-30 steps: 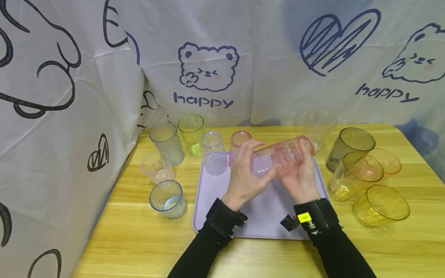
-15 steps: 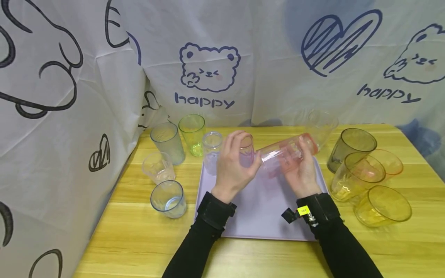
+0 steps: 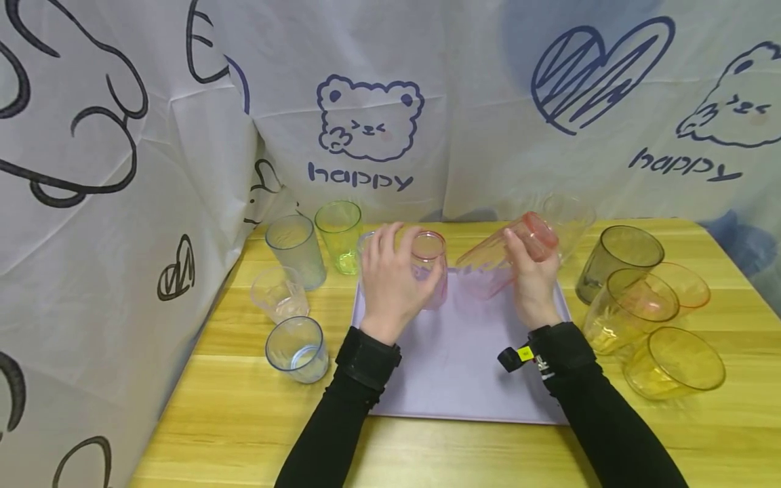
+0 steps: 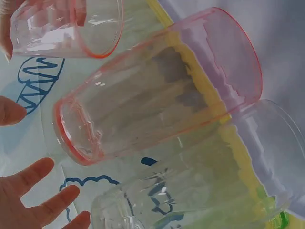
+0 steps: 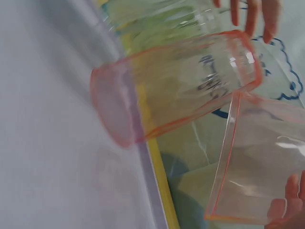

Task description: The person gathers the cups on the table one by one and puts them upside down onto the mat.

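My right hand [image 3: 535,281] grips a pink cup [image 3: 497,254] above the tray's back right part. The cup leans over, rim down to the left and base up to the right. My left hand [image 3: 390,278] has its fingers spread beside a second pink cup [image 3: 430,261], which stands upside down on the lilac tray [image 3: 476,373]. In the left wrist view the left fingers [image 4: 35,179] are apart from this standing cup [image 4: 143,95]. Next to it an upturned clear cup [image 4: 181,181] shows, mostly hidden behind the left hand in the head view.
Left of the tray stand a blue-grey cup [image 3: 297,254], a green cup [image 3: 339,237], a clear cup [image 3: 281,298] and a blue-rimmed cup [image 3: 299,352]. To the right are a grey cup [image 3: 622,264], an orange-rimmed cup [image 3: 683,291], yellow cups [image 3: 674,366] and a clear cup [image 3: 570,227].
My left hand has let go of the pink cup and moved left to the upturned cups. The right hand has kept its cup, tipping the base higher and the rim lower.
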Motion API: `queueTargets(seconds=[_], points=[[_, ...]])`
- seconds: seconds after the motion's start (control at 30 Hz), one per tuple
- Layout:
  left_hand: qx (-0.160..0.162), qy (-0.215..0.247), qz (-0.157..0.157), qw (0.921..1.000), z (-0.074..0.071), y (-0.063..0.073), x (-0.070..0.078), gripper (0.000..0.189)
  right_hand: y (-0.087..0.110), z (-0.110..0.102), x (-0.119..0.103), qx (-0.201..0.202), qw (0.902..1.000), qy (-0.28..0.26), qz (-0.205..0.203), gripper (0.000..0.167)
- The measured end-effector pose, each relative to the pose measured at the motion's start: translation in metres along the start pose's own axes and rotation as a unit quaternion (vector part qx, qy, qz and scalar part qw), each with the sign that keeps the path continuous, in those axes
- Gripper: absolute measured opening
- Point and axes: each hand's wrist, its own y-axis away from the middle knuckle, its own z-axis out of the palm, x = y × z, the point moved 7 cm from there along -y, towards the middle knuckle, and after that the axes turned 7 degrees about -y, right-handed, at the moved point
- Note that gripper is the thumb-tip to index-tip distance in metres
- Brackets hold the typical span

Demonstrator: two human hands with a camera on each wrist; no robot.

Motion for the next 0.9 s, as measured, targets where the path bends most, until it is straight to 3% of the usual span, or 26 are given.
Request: queueTargets(seconds=[0.13,0.23,0.47,0.57,0.9], points=[[-0.021,-0.008,-0.006,0.9997,0.005,-0.001,-0.004,0.048,-0.001,0.002,-0.002,-0.013,0.9893,0.131,-0.063,0.05],[-0.033,-0.02,-0.008,0.9992,0.007,0.0,-0.006,0.051,-0.001,0.006,0.001,-0.037,0.9782,0.185,-0.088,0.054],[-0.04,-0.048,-0.006,0.998,0.013,0.002,-0.009,0.054,-0.002,0.017,0.016,-0.101,0.968,0.216,-0.079,0.058],[-0.04,-0.061,0.0,0.9974,0.016,0.003,-0.009,0.054,-0.002,0.018,0.023,-0.113,0.9602,0.247,-0.066,0.061],[-0.046,-0.088,0.006,0.995,0.019,0.006,-0.009,0.056,-0.003,0.021,0.04,-0.153,0.9501,0.267,-0.047,0.063]])
